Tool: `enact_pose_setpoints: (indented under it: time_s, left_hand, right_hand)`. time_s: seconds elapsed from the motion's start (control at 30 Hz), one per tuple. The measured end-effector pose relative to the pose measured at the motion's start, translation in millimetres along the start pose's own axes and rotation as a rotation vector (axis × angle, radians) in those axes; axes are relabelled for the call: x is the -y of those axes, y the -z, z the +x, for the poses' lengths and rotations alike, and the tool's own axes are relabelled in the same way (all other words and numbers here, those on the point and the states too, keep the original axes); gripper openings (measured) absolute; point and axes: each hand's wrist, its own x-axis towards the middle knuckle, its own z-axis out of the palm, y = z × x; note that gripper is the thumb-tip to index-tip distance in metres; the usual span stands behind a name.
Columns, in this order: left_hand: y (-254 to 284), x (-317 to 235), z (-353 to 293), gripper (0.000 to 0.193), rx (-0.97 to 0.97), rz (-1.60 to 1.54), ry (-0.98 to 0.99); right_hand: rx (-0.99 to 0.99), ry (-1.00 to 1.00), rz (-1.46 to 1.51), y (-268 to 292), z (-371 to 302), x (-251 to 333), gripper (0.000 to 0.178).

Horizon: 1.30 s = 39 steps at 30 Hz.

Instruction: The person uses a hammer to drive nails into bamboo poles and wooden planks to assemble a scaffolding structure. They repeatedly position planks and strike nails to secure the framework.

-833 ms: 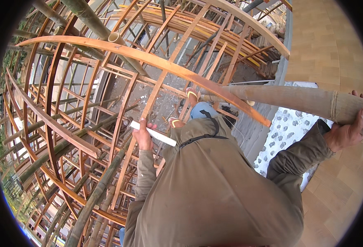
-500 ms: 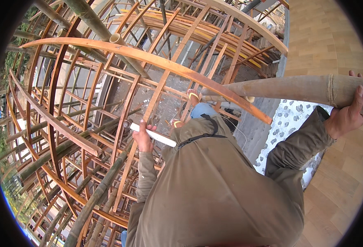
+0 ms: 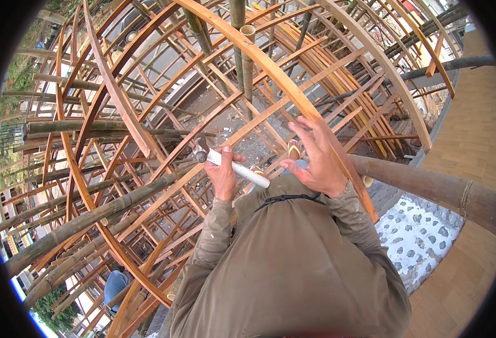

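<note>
A crowded frame of wooden strips (image 3: 163, 217) and bamboo poles surrounds the person. A long wooden beam (image 3: 276, 69) runs close by the right hand (image 3: 318, 160), whose fingers are loosely spread and partly blurred, with nothing held; I cannot tell whether it touches the beam. The left hand (image 3: 224, 174) is closed around the white handle of a hammer (image 3: 251, 174), its dark head pointing outward to the left, above the frame. A thick bamboo pole (image 3: 428, 183) blocks the right side, while another bamboo pole (image 3: 99, 208) slants through the lower left. Sandals (image 3: 294, 150) with yellow straps show beyond the hands. Grey ground (image 3: 206, 110) is visible through gaps in the frame. At far right, the tiled floor (image 3: 456, 284) borders a white, grey-spotted strip (image 3: 419, 236).
</note>
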Motion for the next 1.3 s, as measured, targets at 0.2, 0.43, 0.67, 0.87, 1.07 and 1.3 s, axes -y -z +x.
enact_pose_setpoints:
  time_s: [0.2,0.43,0.67,0.87,1.07,1.3]
  left_hand:
    - [-25.8,-16.6,-24.9,0.034,-0.014,-0.171,-0.095]
    - [39.3,36.5,-50.5,0.049,0.083,0.593,0.144]
    - [106.6,141.0,-136.3,0.041,0.041,0.596,0.577]
    - [102.3,178.6,-148.9,0.029,-0.239,0.438,0.359]
    - [108.1,195.8,-122.9,0.026,-0.616,0.766,0.394]
    - [138.8,216.1,-158.7,0.036,-0.387,0.785,0.599]
  right_hand:
    - [0.476,-0.026,0.442,-92.4,1.1,-2.9,0.059]
    - [0.265,-0.162,0.344,-84.9,4.3,-50.7,0.019]
    - [0.092,-0.335,0.515,-63.1,31.9,-100.1,0.023]
    - [-0.019,-0.537,0.501,-78.5,60.1,-140.2,0.027]
    - [-0.168,-0.464,0.337,-99.5,94.7,-189.5,0.028]
    - [-0.081,-0.515,0.292,-114.7,129.8,-212.0,0.029]
